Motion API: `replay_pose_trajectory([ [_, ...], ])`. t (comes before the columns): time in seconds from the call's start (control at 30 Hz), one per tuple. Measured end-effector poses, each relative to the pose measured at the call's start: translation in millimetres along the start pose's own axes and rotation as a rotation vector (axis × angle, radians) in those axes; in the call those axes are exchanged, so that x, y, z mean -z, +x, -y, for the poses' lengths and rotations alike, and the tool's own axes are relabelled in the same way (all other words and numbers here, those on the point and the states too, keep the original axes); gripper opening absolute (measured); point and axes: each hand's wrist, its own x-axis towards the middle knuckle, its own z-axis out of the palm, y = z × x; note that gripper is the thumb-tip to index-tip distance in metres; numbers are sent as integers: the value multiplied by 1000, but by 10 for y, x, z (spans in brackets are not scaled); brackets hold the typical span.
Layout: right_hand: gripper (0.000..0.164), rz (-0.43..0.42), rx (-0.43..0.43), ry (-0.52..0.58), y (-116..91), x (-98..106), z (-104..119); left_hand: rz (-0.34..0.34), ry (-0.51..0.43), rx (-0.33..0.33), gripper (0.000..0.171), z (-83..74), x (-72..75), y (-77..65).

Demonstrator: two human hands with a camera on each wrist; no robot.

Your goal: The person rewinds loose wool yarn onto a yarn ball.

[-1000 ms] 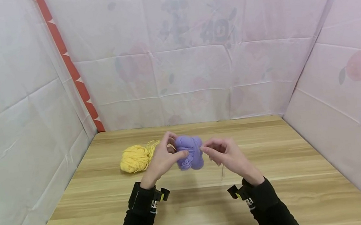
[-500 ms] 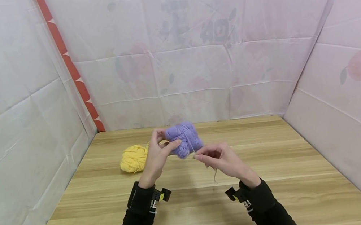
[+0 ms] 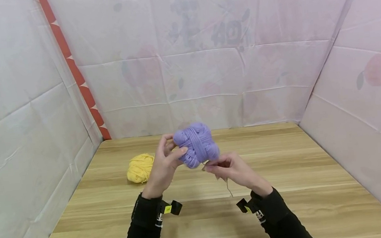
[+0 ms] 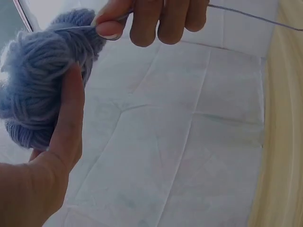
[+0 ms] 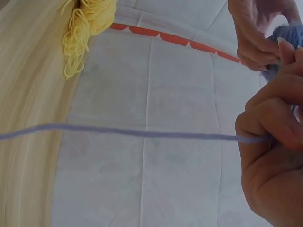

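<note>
My left hand (image 3: pixel 164 163) grips a purple ball of yarn (image 3: pixel 197 143) by its left side, the thumb across its front. Several strands are wrapped round the middle of the ball. At its lower right, my right hand (image 3: pixel 231 170) pinches the loose strand (image 3: pixel 229 188) between thumb and fingertips, and the tail hangs below that hand. In the left wrist view the strand (image 4: pixel 258 18) runs from the ball through the right fingers and out to the right. The right wrist view shows the right hand (image 5: pixel 274 127) with the tail trailing from its curled fingers.
A yellow ball of yarn (image 3: pixel 140 168) lies on the wooden table (image 3: pixel 200 225), left of the left hand. Loose yellow loops (image 5: pixel 75 49) spill from it in the right wrist view. White cloth walls (image 3: pixel 200 76) stand behind and on both sides.
The purple ball has risen and turned in the left hand, bringing its wrapped strands to the front. The right hand has shifted slightly left and down, the strand still in its pinch.
</note>
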Motion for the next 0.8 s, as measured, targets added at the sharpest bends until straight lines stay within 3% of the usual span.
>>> replay_pose_trajectory([
  [0.2,10,23,-49,60,-37,114,-25,172,-36,42,41,-41,17,-29],
  [0.4,13,10,-159,99,-46,153,-1,319,87,87,45,-34,25,-45],
  [0.6,13,-100,-204,121,-30,158,0,390,239,51,42,7,27,-30],
  [0.8,15,-254,-182,126,-20,133,17,376,371,36,45,20,5,-13],
])
